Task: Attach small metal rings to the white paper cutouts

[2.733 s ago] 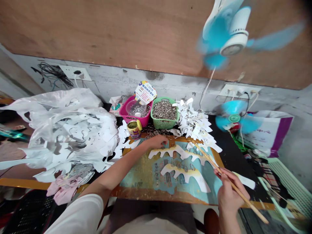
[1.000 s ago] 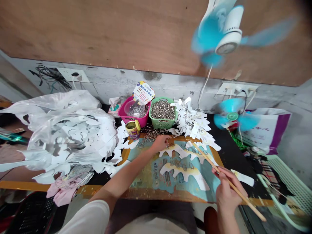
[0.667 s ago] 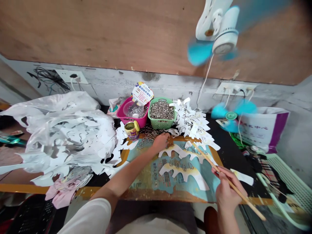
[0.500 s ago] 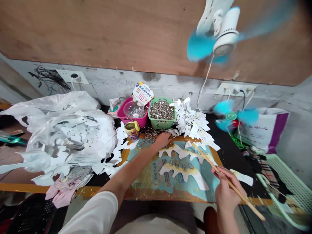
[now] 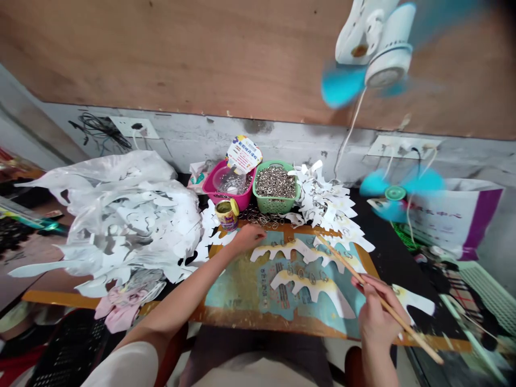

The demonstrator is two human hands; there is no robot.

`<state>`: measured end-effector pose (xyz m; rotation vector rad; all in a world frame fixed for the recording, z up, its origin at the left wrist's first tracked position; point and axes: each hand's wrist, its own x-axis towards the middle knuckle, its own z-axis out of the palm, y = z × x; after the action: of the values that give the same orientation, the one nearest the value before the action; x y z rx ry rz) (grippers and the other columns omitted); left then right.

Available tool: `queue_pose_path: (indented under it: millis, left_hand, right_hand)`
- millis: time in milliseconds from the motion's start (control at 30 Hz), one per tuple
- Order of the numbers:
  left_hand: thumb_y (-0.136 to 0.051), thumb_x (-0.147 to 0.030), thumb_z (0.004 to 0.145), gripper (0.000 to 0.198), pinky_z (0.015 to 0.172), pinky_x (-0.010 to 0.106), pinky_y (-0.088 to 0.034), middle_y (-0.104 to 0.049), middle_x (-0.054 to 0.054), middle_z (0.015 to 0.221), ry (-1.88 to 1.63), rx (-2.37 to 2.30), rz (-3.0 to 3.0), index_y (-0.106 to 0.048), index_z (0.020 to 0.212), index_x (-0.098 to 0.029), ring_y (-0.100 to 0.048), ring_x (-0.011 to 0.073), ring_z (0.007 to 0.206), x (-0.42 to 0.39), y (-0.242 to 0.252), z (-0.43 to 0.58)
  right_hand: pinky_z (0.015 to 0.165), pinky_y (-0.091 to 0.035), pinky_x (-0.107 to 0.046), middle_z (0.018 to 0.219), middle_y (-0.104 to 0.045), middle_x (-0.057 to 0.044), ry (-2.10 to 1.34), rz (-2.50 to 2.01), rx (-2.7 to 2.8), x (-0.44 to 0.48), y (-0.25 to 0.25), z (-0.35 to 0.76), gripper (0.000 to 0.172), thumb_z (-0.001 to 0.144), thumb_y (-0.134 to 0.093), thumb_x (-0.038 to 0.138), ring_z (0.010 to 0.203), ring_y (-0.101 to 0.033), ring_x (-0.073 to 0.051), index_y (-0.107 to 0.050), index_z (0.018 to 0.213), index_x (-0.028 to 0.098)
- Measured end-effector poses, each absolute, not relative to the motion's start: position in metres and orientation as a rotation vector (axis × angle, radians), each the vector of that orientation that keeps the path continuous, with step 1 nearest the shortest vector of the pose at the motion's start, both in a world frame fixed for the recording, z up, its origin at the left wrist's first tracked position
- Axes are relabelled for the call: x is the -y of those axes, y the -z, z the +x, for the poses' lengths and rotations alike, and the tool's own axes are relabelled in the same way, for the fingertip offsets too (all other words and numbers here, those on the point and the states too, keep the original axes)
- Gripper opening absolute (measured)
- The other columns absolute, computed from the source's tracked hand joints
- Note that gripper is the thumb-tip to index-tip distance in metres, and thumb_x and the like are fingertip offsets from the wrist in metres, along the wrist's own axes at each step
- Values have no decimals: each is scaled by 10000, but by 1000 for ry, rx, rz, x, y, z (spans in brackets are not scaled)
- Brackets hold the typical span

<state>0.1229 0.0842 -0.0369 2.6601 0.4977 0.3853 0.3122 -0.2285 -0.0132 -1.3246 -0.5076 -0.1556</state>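
Note:
My right hand (image 5: 379, 306) is closed around a long wooden stick (image 5: 399, 320), whose far tip rests near the white cut-out pieces. My left hand (image 5: 250, 237) hovers at the back of the work board, fingertips together; whatever they pinch is too small to make out. Just behind it lie loose metal rings (image 5: 264, 217). A scalloped white cut-out (image 5: 312, 285) lies on the blue-covered board (image 5: 242, 290), with several metal rings standing along its yellowish upper edge. Behind it, another white cut-out (image 5: 282, 250) carries rings too.
A pink basket (image 5: 242, 201) and a green basket (image 5: 278, 204) of metal pieces stand at the back, by a small yellow-and-purple tin (image 5: 227, 217). White cut-outs (image 5: 326, 201) are heaped right; a plastic bag (image 5: 133, 215) of them sits left. Fan blades (image 5: 342, 88) spin above.
My left hand has drawn back from the loose rings, moving left and nearer to me. My right hand keeps its grip on the stick. The whole view has shifted slightly.

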Motion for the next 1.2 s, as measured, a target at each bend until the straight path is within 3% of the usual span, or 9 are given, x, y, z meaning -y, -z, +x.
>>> queue_pose_path:
  millis: [233, 467, 600, 833, 1033, 1200]
  left_hand:
    - [-541, -131, 851, 184, 711, 235, -465, -734, 34, 852, -248, -467, 2735, -711, 835, -201, -673, 176, 799, -68, 42, 115]
    - [-438, -192, 936, 292, 715, 280, -477, -717, 52, 837, -171, -570, 2770, -562, 1200, -205, -676, 211, 760, -60, 39, 109]
    - [-413, -188, 944, 336, 704, 310, -482, -703, 92, 850, -134, -624, 2782, -454, 1276, -160, -676, 243, 756, -55, 43, 112]
    - [-427, -157, 919, 341, 700, 314, -478, -681, 91, 884, -116, -636, 2787, -409, 1259, -168, -671, 245, 770, -52, 44, 116]
    - [-540, -169, 861, 372, 727, 313, -493, -551, 112, 1235, -186, -561, 2752, -409, 1207, -207, -641, 220, 874, -59, 40, 117]
    - [-525, -105, 841, 365, 768, 321, -499, -518, 97, 1199, -306, -533, 2701, -417, 1177, -200, -604, 211, 914, -58, 36, 118]
  right_hand:
    - [579, -603, -396, 819, -700, -64, 154, -1274, 588, 212, 6, 298, 134, 770, -738, 263, 629, -689, -219, -740, 855, 159]
    - [573, -602, -405, 808, -699, -64, 143, -1321, 566, 219, 7, 296, 132, 775, -722, 267, 612, -687, -225, -735, 855, 163]
    - [591, -612, -414, 837, -699, -69, 101, -1285, 640, 202, -7, 292, 127, 787, -711, 271, 642, -697, -231, -731, 856, 166]
    - [586, -618, -370, 868, -692, -65, 52, -1167, 882, 145, -45, 273, 88, 824, -688, 249, 681, -699, -210, -737, 858, 185]
    - [627, -616, -369, 877, -691, -60, -28, -1103, 958, 114, -61, 261, 93, 843, -671, 264, 693, -704, -204, -726, 864, 192]
    - [635, -601, -330, 782, -706, -39, -199, -1171, 1063, 83, -90, 268, 129, 841, -671, 298, 699, -715, -196, -705, 897, 188]
